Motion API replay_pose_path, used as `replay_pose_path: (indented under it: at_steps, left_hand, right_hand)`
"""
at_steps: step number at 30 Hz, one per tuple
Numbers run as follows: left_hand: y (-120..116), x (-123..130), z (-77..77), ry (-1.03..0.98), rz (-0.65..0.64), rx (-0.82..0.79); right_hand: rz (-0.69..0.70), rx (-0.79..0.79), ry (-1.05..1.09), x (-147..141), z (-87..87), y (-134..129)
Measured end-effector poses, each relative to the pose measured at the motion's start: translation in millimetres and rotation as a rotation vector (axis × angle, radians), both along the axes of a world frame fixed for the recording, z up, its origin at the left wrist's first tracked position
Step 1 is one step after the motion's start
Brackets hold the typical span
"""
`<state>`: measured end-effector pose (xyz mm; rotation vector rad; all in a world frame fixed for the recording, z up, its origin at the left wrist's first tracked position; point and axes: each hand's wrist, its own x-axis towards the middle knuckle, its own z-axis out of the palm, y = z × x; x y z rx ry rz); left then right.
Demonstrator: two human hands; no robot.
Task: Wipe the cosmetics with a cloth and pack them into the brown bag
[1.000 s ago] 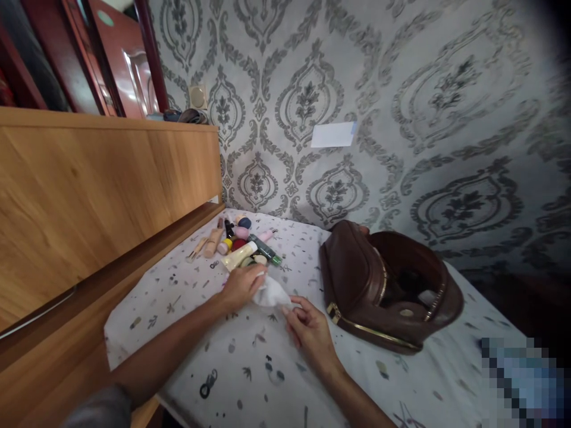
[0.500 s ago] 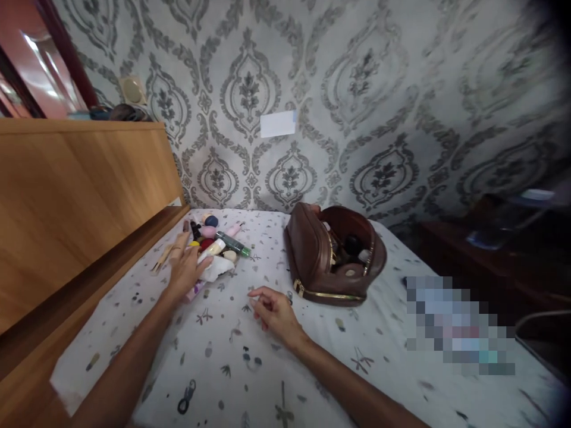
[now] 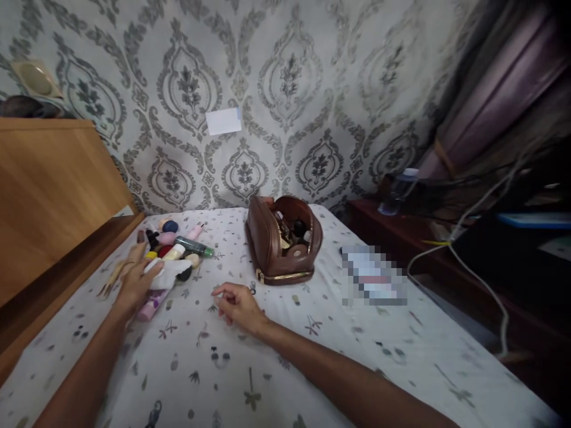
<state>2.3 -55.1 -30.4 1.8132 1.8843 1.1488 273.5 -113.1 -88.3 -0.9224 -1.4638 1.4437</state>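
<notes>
We see the two hands well apart over the cloth-covered surface [image 3: 263, 368]. Our left hand [image 3: 135, 280] reaches in near the left edge, its fingertips against a crumpled white tissue [image 3: 172, 274]; we cannot tell whether they are closed on it or only resting there. Our right hand [image 3: 238, 306] is nearer the middle, loosely curled, with a small gap between thumb and forefinger.

The tissue lies at the near side of a pile of cosmetics toward the far left corner. Just beside it, nearer to us, we find a pink tube [image 3: 149, 308] with purple marks, partly covered. Farther back lie a cream tube [image 3: 175, 252], a dark green tube [image 3: 193, 245] with a bright green end, and a rounded dark blue item [image 3: 170, 226]. By the tissue's right side we make out a beige round piece [image 3: 193, 260] and a black one [image 3: 184, 274].

Near the middle of the far edge, our brown bag [image 3: 260, 235] stands upright and unzipped at the top, several small things inside too jumbled to name. Toward the right edge lies a flat pixelated item [image 3: 372, 276]. Beyond that edge, a clear bottle [image 3: 397, 193] stands on dark red furniture [image 3: 363, 213].
</notes>
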Motion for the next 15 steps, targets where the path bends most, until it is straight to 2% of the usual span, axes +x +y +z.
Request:
replay_pose_path:
  at_steps: [3,7,12,15]
  left_hand:
    - [-3,6,9.7,-0.122,-0.012,0.033]
    - [-13,26,16.5,-0.169,-0.055,0.022]
    - [-36,69,7.2,-0.188,-0.313,-0.053]
    - [-52,91,0.9,-0.132,-0.496,-0.073]
  right_hand:
    - [0.020,0.011,0.011,2,1.2,0]
    - [0.025,0.045,0.033,4,4.8,0]
    - [-0.037,0.009,0.145,2,10.1,2]
    - [-0.121,-0.081,0.245,0,13.0,2]
